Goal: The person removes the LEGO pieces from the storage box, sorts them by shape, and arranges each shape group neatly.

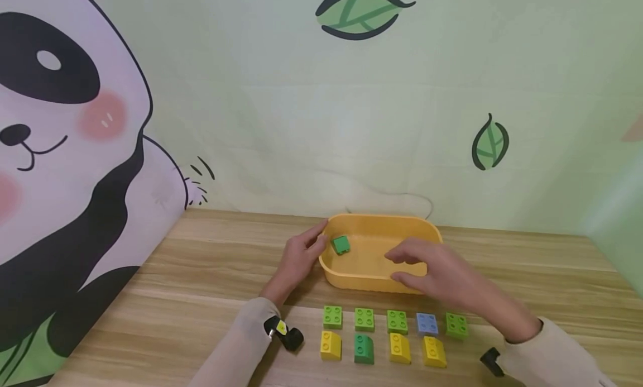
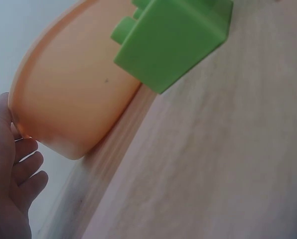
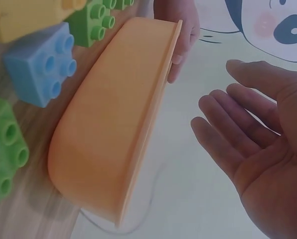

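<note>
A yellow-orange plastic tub (image 1: 372,283) stands on the wooden table with one dark green toy brick (image 1: 341,244) inside at its left. My left hand (image 1: 297,258) holds the tub's left end, thumb and index finger at the rim. In the left wrist view, the other fingers (image 2: 29,169) of that hand curl beside the tub. My right hand (image 1: 434,267) hovers over the tub's front right part, thumb and fingers spread apart with nothing between them. The right wrist view shows its palm and loosely bent fingers above the rim.
In front of the tub is a row of light green bricks (image 1: 364,319) with one blue brick (image 1: 427,323). Nearer lie several yellow sloped bricks (image 1: 399,348) and a dark green sloped brick (image 1: 364,348). A panda-print cloth (image 1: 281,124) hangs behind, with a thin cord (image 1: 397,194) before it.
</note>
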A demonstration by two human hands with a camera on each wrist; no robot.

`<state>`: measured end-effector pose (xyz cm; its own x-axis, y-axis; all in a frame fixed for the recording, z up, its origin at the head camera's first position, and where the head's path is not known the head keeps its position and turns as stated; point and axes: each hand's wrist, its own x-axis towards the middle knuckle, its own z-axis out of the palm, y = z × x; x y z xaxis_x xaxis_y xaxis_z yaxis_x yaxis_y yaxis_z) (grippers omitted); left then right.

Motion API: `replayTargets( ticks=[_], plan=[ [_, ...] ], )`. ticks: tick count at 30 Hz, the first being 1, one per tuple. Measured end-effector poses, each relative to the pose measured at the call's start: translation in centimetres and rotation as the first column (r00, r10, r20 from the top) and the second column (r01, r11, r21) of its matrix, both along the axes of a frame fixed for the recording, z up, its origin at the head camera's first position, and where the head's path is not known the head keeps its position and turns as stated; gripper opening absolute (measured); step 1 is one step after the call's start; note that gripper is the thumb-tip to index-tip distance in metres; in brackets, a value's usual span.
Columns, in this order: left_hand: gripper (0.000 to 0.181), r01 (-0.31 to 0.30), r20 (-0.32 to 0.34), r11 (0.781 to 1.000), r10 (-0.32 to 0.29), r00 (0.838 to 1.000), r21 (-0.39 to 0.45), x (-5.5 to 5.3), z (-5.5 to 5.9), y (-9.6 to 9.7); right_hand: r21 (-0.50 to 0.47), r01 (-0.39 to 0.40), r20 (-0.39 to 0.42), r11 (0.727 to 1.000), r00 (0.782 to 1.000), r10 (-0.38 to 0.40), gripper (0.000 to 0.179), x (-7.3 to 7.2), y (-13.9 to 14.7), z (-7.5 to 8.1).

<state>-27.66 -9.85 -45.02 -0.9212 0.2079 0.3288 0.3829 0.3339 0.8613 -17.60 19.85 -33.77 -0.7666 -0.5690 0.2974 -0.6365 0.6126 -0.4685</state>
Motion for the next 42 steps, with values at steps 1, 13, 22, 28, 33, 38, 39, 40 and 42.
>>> replayTargets(
  ticks=[1,13,22,28,33,38,39,40,42],
  plan=[
    [0.046,-0.002,-0.001,1.0,0.002,1.0,0.0,0.0,0.0,0.0,-0.001,-0.004,-0.01,1.0,1.0,0.004,0.024,-0.3,-0.2,0.0],
    [0.046,-0.004,0.0,1.0,0.004,1.0,-0.004,0.2,0.1,0.0,0.0,0.031,0.032,1.0,0.999,-0.031,0.025,-2.7,-2.0,-0.4],
    [0.045,-0.006,0.017,1.0,0.006,1.0,0.002,0.1,0.1,0.0,0.029,0.058,0.073,0.998,0.996,-0.06,0.026,-4.5,-3.1,-1.0],
    [0.046,-0.005,0.021,1.0,0.005,1.0,-0.004,0.0,0.0,0.0,0.07,0.08,0.124,0.994,0.988,-0.088,0.028,-5.6,-4.0,-1.1],
    [0.045,-0.004,0.014,1.0,0.004,1.0,-0.005,0.0,-0.1,-0.1,0.102,0.088,0.142,0.991,0.985,-0.102,0.03,-6.4,-4.8,-1.2],
    [0.045,-0.007,0.009,1.0,0.007,1.0,-0.01,-0.1,-0.1,0.0,0.105,0.069,0.137,0.992,0.987,-0.083,0.029,-7.2,-5.5,-1.6],
    [0.045,-0.006,0.004,1.0,0.006,1.0,-0.011,-0.1,-0.1,0.0,0.105,0.064,0.133,0.992,0.988,-0.078,0.029,-7.4,-5.6,-1.7],
    [0.045,-0.007,0.001,1.0,0.007,1.0,-0.01,-0.1,-0.1,0.0,0.102,0.057,0.133,0.993,0.989,-0.071,0.029,-7.5,-5.7,-1.8],
    [0.046,-0.005,-0.01,1.0,0.005,1.0,-0.008,-0.1,-0.1,0.0,0.098,0.049,0.13,0.994,0.99,-0.061,0.028,-7.8,-5.9,-2.0]
  ],
)
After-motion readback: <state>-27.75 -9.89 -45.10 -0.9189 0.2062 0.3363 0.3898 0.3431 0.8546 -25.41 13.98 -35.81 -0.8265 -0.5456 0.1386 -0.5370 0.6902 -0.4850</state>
